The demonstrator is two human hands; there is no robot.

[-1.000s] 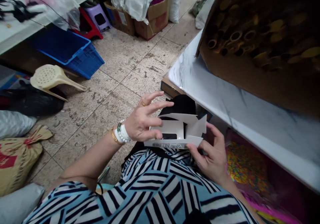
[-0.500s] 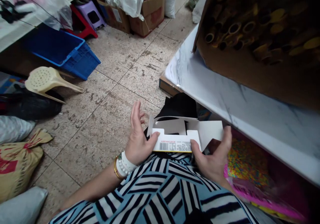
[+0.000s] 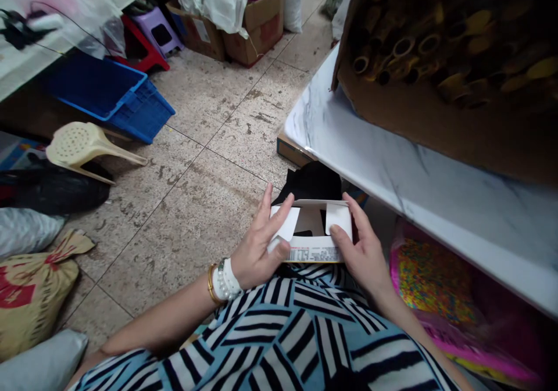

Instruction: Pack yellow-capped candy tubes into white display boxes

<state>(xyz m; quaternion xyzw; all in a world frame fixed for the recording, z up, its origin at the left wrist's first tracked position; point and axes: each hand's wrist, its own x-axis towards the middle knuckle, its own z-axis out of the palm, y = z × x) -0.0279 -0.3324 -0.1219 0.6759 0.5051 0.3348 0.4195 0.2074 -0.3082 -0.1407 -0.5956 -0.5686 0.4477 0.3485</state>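
Observation:
A small white cardboard box point(image 3: 316, 241) with a barcode and printing on its near side rests at my lap, its open side facing up. Two white flaps fold inward over the opening, one at each end. My left hand point(image 3: 261, 251) grips the left end, fingers over the left flap and thumb against the near wall. At the other end, my right hand point(image 3: 364, 254) holds the box between the thumb on the near side and fingers along the far right corner. Through the gap between the flaps, the inside shows pale walls and dark cut-out areas.
On my right a marble-patterned table point(image 3: 331, 124) bears a big carton point(image 3: 392, 109) of tube-like pieces. Below it lies a bag of colourful bits point(image 3: 436, 280). A cream stool point(image 3: 76, 144), a blue crate point(image 3: 143, 109) and several sacks stand on the left.
Both end flaps have been folded inward over the opening. My left hand has moved right onto the left flap, and my right hand has closed in around the right end.

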